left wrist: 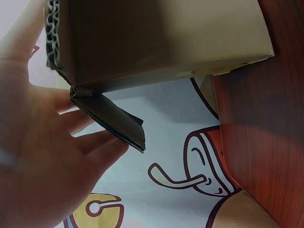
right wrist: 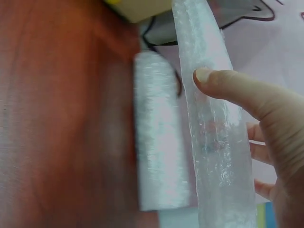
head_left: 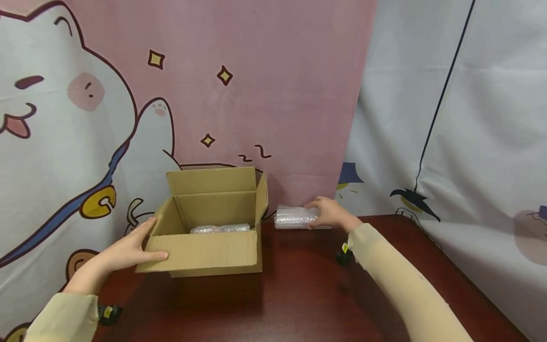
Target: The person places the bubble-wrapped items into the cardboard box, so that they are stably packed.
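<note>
An open cardboard box (head_left: 215, 254) stands on the dark red table, its flaps spread. Inside lie bubble-wrapped rolls (head_left: 220, 229). My left hand (head_left: 128, 249) holds the box at its left front corner, thumb over the front flap. In the left wrist view, the fingers of that hand lie behind a side flap (left wrist: 111, 118). To the right of the box, my right hand (head_left: 329, 213) grips a roll of clear bubble wrap (right wrist: 216, 137), thumb on its near face. Beside it, a second bubble-wrap roll (right wrist: 161, 137) lies on the table.
A printed cloth (head_left: 278, 95) with cartoon figures hangs right behind the table (head_left: 299, 294). Another pale cloth (head_left: 470, 118) borders the right side. A thin dark cord (head_left: 444, 90) runs down that cloth. Small black devices (head_left: 344, 255) are worn at the wrists.
</note>
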A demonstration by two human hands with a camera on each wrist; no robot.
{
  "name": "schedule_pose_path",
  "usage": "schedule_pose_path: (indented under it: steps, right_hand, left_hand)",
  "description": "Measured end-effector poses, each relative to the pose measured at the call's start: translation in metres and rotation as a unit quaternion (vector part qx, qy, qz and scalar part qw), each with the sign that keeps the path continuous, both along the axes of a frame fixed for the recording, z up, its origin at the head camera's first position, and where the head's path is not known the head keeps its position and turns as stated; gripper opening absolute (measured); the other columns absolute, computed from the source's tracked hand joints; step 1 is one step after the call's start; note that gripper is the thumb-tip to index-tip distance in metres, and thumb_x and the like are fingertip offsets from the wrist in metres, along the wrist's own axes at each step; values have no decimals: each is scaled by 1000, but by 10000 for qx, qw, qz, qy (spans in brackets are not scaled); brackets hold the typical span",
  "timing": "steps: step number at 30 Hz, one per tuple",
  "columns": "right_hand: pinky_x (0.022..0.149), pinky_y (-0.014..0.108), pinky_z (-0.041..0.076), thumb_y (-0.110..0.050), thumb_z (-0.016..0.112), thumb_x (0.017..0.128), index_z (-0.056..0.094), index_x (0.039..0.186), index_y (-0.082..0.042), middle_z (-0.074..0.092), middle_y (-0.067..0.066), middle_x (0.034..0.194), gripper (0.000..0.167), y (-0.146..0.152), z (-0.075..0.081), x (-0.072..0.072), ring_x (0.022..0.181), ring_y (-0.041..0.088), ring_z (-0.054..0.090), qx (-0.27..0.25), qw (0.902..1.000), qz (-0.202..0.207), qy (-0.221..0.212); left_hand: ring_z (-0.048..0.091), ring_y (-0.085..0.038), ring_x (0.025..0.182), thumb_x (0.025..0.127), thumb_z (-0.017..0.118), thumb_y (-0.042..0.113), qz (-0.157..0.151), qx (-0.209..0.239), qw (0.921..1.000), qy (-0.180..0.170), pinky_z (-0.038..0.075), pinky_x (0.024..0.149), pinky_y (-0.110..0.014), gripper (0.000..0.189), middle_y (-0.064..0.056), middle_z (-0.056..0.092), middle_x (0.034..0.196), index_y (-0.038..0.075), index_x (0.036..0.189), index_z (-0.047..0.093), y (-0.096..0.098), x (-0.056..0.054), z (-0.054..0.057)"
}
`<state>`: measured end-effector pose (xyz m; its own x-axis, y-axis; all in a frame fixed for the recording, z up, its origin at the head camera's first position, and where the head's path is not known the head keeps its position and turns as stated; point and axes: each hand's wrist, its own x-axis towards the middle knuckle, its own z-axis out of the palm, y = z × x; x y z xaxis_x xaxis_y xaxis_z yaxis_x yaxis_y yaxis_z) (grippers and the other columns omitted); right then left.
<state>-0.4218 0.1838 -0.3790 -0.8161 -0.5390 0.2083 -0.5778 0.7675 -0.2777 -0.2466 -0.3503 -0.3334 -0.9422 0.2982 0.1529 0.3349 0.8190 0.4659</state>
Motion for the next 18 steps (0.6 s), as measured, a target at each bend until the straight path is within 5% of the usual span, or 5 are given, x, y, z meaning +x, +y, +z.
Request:
schedule_pose_path:
  steps: [10, 18]
  right_hand:
    - [92, 50, 45, -39, 84, 74, 64, 129, -9, 57, 14, 125, 65, 14, 46, 3, 113, 33, 53, -79, 9999, 29, -97]
    - [95, 49, 44, -36, 84, 73, 66, 126, -8, 61, 12, 121, 63, 19, 65, 4, 114, 31, 54, 69, 9999, 107, 78]
  left_hand:
    - [22, -58, 131, 77, 81, 34, -64, 27, 10000, 70, 27, 95, -72, 112, -40, 16, 148, -13, 149, 9, 2, 2, 1]
    - [23, -58, 131, 77, 81, 34, -66, 27, 10000, 68, 27, 95, -71, 112, -41, 16, 148, -14, 149, 9, 1, 1, 0]
